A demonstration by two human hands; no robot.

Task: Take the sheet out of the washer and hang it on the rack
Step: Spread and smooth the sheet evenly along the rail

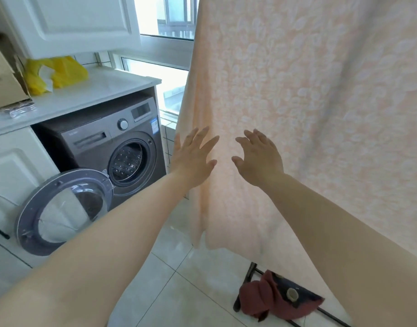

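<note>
A pale peach sheet (308, 95) with a white leaf pattern hangs from above and fills the right half of the view; its lower edge ends above the floor. My left hand (193, 156) is spread flat with straight fingers at the sheet's left edge. My right hand (259, 156) is beside it, fingers relaxed and slightly bent, in front of the fabric. Neither hand grips the cloth. The grey front-loading washer (113, 147) stands at the left under a counter, its round door (63, 211) swung open and the drum bare. Only the rack's black foot (250, 277) shows.
A white countertop (91, 90) above the washer carries a yellow plastic bag (56, 74) and a cardboard box (4, 76). A dark red cloth (271, 300) lies on the rack's base on the tiled floor (183, 279). A window (165, 17) is behind.
</note>
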